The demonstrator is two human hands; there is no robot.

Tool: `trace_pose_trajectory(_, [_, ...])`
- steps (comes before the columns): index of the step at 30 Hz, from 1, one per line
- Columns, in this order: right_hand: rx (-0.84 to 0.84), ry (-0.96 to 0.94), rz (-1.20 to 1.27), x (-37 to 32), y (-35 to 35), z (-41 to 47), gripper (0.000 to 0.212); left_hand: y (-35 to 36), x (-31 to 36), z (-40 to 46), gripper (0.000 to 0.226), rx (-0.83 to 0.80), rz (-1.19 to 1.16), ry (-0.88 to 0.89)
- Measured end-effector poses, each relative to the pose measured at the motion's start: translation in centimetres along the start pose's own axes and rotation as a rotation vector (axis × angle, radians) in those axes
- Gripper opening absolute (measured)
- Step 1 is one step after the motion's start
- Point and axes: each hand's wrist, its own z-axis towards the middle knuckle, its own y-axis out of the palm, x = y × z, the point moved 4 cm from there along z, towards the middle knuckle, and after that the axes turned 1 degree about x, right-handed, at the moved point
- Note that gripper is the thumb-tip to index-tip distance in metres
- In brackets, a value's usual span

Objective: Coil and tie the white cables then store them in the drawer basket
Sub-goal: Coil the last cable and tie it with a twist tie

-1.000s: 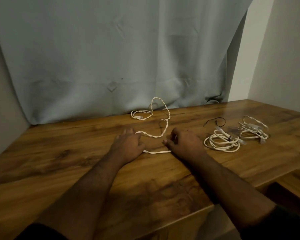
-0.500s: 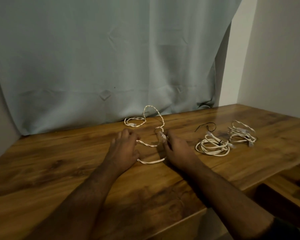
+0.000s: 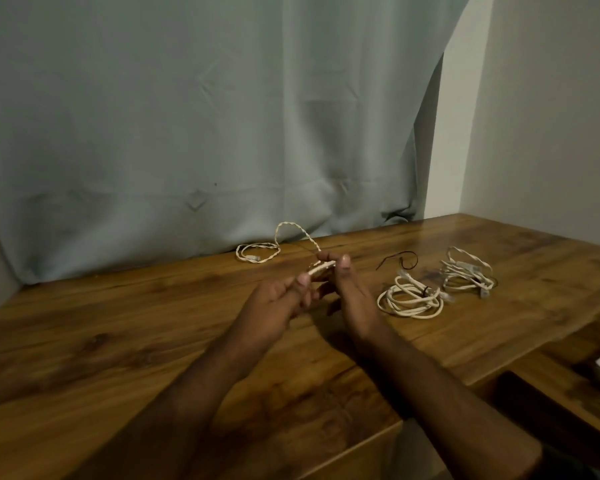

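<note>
Head view: you have lifted the near end of the twisted white cable (image 3: 293,227) off the wooden desk (image 3: 118,341) and begun a coil.

A moment ago both hands lay flat on the desk beside that end; now they are raised over it, so coiling of the third cable has started. Your left hand (image 3: 274,306) pinches the folded strands between thumb and fingers, palm turned inward. Your right hand (image 3: 349,292) stands upright, its fingers also closed on the small loop, though blur hides the exact grip. The cable's far part trails back to lie by the grey curtain (image 3: 187,116). Two tied white cable bundles (image 3: 409,299) rest at right; the drawer basket is not clearly visible.
</note>
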Motion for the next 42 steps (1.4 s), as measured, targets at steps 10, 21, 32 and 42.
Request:
trace_pose_trajectory(10, [-0.001,-0.100,-0.708,0.8,-0.2,-0.1,0.048,0.0,1.6,0.0,0.033,0.117,-0.590,-0.072])
trace_pose_trajectory(21, [-0.217,0.167,-0.208,1.8,1.7,-0.7,0.038,-0.6,1.2,-0.1,0.036,0.218,-0.521,-0.056])
trace_pose_trajectory(32, [-0.180,0.117,-0.165,0.5,1.3,-0.5,0.041,0.4,2.2,-0.6,0.050,-0.045,-0.198,0.099])
trace_pose_trajectory(42, [-0.164,0.023,-0.170,1.6,0.2,-0.2,0.044,-0.1,1.4,-0.2,0.060,-0.092,0.798,0.487])
